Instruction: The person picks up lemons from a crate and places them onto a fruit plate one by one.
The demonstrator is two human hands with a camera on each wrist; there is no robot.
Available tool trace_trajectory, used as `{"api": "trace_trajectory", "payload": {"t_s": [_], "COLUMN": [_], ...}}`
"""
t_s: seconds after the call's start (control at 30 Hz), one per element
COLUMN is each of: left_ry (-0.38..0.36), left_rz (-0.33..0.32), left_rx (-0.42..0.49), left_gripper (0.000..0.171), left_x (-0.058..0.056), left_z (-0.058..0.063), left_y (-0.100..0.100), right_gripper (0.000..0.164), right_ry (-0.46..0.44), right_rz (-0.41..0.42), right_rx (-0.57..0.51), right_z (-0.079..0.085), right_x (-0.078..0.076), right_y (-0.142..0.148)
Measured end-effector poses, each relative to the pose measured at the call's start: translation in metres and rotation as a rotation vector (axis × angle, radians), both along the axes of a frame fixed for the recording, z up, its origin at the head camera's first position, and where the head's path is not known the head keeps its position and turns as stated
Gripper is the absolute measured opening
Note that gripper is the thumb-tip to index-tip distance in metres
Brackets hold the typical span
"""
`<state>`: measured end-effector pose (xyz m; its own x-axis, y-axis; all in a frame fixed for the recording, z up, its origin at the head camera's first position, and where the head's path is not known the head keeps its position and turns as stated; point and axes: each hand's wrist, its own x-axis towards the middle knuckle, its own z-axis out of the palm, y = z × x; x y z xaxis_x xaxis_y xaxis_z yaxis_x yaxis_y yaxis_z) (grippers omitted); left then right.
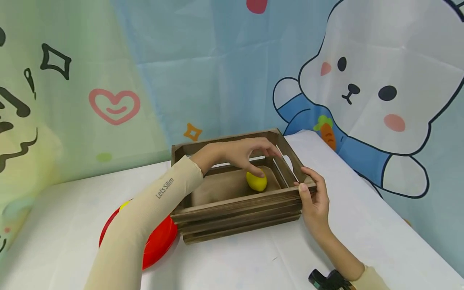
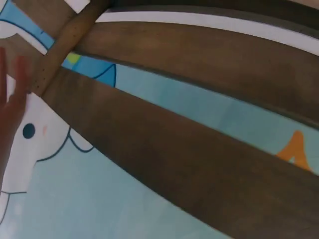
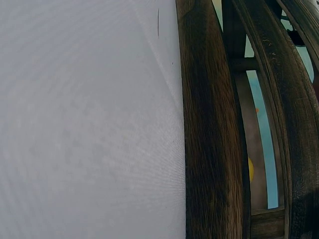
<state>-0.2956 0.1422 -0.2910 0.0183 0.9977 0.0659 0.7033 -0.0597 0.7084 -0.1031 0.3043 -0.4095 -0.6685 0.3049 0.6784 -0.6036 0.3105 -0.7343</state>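
A brown slatted wooden crate [image 1: 235, 205] stands on the white table. Inside it, near the right end, lies a yellow lemon [image 1: 256, 182]. Over the crate reaches my left hand [image 1: 246, 153], fingers spread apart from the thumb; the thumb tip overlaps the lemon's top in the head view. Blurred fingers [image 2: 17, 94] show at the left edge of the left wrist view, beside the slats. My right hand [image 1: 316, 203] grips the crate's front right corner, thumb on the front side and fingers over the end rim. The right wrist view shows the slats close up, the lemon [image 3: 250, 170] glimpsed between them.
A red round dish [image 1: 161, 241] sits left of the crate, mostly covered by my left sleeve [image 1: 145, 221]. A bit of yellow [image 1: 125, 204] shows at its far rim. Behind the table [image 1: 232, 262] hangs a printed cartoon cloth [image 1: 217, 72].
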Motion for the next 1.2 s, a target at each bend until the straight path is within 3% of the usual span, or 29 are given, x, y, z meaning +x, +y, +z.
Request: {"api": "trace_trajectory", "payload": {"t_s": [0.1,0.27,0.43,0.63,0.8,0.9,1.1,1.2], "left_ry": [-0.004,0.068,0.093,0.025,-0.081,-0.094,-0.012,0.085], "left_rz": [-0.014,-0.002,0.012,0.082,0.062,0.06,0.066,0.068], "left_rx": [-0.081,-0.192,-0.254,-0.278,-0.287,-0.33,-0.421,-0.462], "left_gripper": [0.06,0.062,0.063,0.066,0.069,0.071,0.069,0.065], "left_x": [-0.003,-0.005,-0.011,-0.021,-0.021,-0.017,-0.014,-0.016], "left_z": [-0.006,-0.009,-0.017,-0.03,-0.042,-0.048,-0.051,-0.053], "left_y": [0.002,0.007,0.007,-0.001,-0.001,0.003,0.011,0.012], "right_gripper": [0.042,0.042,0.041,0.041,0.041,0.041,0.042,0.042], "right_ry": [-0.004,-0.01,-0.014,-0.011,-0.009,-0.007,0.002,0.016], "right_rz": [0.0,0.004,0.005,0.016,0.016,0.017,0.018,0.038], "right_rx": [0.002,0.005,0.006,-0.011,-0.018,-0.024,-0.023,-0.034], "right_z": [-0.001,-0.003,-0.005,-0.007,-0.007,-0.005,-0.003,-0.002], "right_x": [-0.001,-0.002,-0.003,-0.004,-0.004,-0.003,-0.003,-0.003], "right_y": [-0.002,-0.005,-0.009,-0.011,-0.012,-0.01,-0.003,-0.001]}}
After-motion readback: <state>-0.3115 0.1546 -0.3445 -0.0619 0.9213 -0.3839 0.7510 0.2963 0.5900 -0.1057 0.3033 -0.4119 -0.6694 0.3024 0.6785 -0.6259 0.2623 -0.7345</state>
